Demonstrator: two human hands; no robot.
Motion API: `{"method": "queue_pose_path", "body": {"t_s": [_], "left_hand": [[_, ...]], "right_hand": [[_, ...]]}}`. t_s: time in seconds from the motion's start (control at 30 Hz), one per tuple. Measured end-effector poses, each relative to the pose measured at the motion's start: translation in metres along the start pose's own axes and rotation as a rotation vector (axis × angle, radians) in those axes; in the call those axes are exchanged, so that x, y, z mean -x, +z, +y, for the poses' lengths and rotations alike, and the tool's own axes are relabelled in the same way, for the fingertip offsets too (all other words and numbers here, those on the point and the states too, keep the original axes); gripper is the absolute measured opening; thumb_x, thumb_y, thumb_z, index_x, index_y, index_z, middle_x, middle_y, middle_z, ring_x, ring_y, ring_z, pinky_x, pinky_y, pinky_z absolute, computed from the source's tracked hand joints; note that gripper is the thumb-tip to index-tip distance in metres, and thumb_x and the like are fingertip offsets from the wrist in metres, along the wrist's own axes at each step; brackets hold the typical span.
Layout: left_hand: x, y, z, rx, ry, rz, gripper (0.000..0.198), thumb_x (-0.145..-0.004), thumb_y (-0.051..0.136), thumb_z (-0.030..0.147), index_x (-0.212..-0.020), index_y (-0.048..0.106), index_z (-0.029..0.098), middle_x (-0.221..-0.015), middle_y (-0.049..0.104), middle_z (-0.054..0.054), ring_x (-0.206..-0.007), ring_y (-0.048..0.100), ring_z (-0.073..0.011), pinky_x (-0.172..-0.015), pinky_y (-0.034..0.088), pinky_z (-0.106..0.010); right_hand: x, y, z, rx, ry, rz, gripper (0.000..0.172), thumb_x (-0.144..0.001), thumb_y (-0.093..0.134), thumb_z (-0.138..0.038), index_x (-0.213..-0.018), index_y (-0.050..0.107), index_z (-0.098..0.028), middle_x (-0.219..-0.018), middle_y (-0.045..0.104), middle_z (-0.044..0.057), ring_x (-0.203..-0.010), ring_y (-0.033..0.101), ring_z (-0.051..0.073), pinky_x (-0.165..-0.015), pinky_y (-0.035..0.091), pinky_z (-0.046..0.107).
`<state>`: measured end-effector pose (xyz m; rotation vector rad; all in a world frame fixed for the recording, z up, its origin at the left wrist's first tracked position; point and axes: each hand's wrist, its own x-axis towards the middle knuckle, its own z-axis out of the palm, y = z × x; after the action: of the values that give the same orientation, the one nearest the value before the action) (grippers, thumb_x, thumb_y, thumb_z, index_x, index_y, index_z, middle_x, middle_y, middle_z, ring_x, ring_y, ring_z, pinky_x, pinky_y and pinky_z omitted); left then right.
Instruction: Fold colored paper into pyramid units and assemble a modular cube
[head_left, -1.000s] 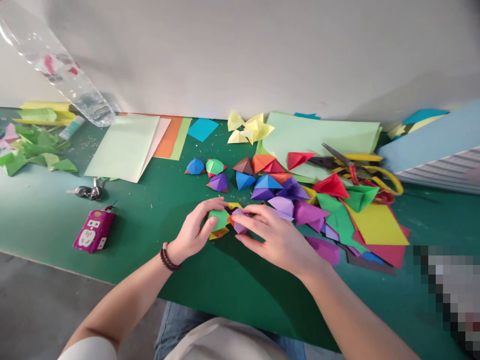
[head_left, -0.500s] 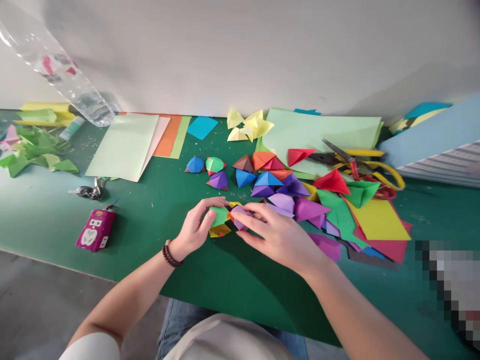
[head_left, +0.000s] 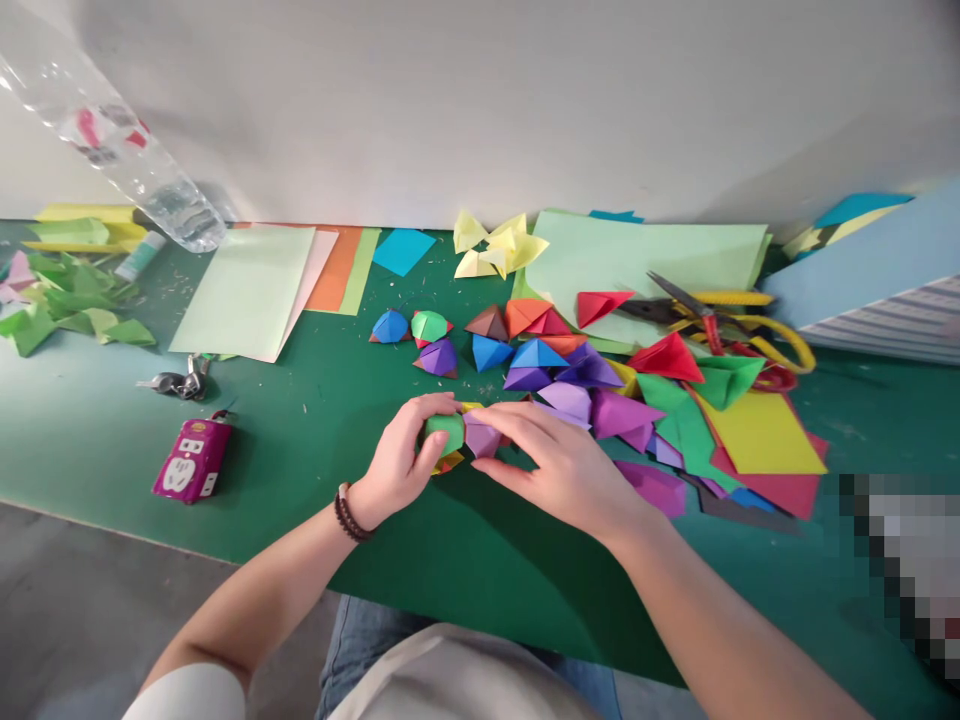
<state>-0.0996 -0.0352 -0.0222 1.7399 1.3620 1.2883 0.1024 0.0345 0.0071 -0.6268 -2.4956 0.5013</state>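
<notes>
Green-and-yellow piece: a small folded-paper shape with a green top face and yellow edges [head_left: 446, 433], just above the near part of the tabletop, between the two hands.
Lilac piece: a small faceted folded-paper shape [head_left: 481, 437], touching the right side of the green-and-yellow one.
Left hand [head_left: 401, 455]: curled, thumb and fingers closed around the green-and-yellow piece; a dark beaded bracelet [head_left: 349, 514] circles the wrist.
Right hand [head_left: 566, 462]: fingers slightly parted, the index finger and thumb pinching the lilac piece.
Beyond the hands: blue [head_left: 390, 327], green [head_left: 430, 327] and purple [head_left: 437, 357] folded-paper domes, grouped together.
Right of these: a multicoloured spread of folded paper shapes [head_left: 586, 365], with red-and-yellow-handled cutting tools [head_left: 711, 332] at its far side.
By the wall: pale yellow folded paper pieces [head_left: 517, 245], between pale green paper sheets [head_left: 652, 255] and a blue paper square [head_left: 403, 251].
Left side: a magenta plastic socket block [head_left: 192, 460] near a bunch of metal keys [head_left: 180, 381]; a clear plastic bottle [head_left: 124, 150] farther back.
Underneath: a green tabletop [head_left: 292, 450].
</notes>
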Motion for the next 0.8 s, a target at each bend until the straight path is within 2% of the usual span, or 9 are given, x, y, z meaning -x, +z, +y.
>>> {"method": "queue_pose_path", "body": {"t_s": [0.17,0.37,0.47,0.6,0.8], "left_hand": [[0.003,0.006,-0.001,-0.055,0.073,0.031,0.031,-0.099,0.043,0.037,-0.124,0.049,0.021,-0.122,0.063,-0.013,-0.126,0.054,-0.0259,-0.106,0.043,-0.047],[0.005,0.008,-0.001,-0.072,0.134,0.04,0.029,-0.098,0.044,0.038,-0.12,0.051,0.02,-0.12,0.064,-0.013,-0.126,0.055,-0.0266,-0.108,0.041,-0.051],[0.006,0.008,-0.001,-0.101,0.19,0.021,0.031,-0.097,0.047,0.039,-0.122,0.05,0.02,-0.123,0.063,-0.014,-0.126,0.054,-0.0264,-0.111,0.037,-0.055],[0.009,0.009,-0.001,-0.167,0.234,0.033,0.033,-0.097,0.047,0.038,-0.124,0.049,0.019,-0.128,0.059,-0.015,-0.126,0.054,-0.0258,-0.112,0.037,-0.056],[0.008,0.006,0.003,-0.183,0.261,0.024,0.037,-0.096,0.049,0.038,-0.125,0.049,0.017,-0.127,0.057,-0.017,-0.127,0.052,-0.0284,-0.111,0.038,-0.058]], "right_hand": [[0.0,0.003,0.004,-0.085,0.031,0.014,0.033,-0.091,0.062,-0.029,-0.122,0.055,-0.025,-0.112,0.067,0.01,-0.102,0.068,0.024,-0.087,0.059,0.042],[0.002,0.005,0.003,-0.15,0.016,0.05,0.035,-0.089,0.064,-0.03,-0.122,0.056,-0.024,-0.112,0.066,0.011,-0.103,0.067,0.024,-0.086,0.059,0.04],[0.003,0.009,0.0,-0.124,0.014,0.1,0.038,-0.088,0.065,-0.035,-0.123,0.056,-0.024,-0.112,0.067,0.011,-0.103,0.067,0.026,-0.085,0.059,0.042],[0.004,0.015,-0.001,-0.056,-0.017,0.176,0.03,-0.089,0.065,-0.031,-0.117,0.059,-0.022,-0.107,0.068,0.011,-0.096,0.069,0.025,-0.082,0.059,0.041],[0.006,0.019,0.001,-0.067,-0.02,0.201,0.026,-0.088,0.067,-0.028,-0.112,0.062,-0.021,-0.108,0.067,0.012,-0.093,0.07,0.023,-0.079,0.059,0.037]]}}
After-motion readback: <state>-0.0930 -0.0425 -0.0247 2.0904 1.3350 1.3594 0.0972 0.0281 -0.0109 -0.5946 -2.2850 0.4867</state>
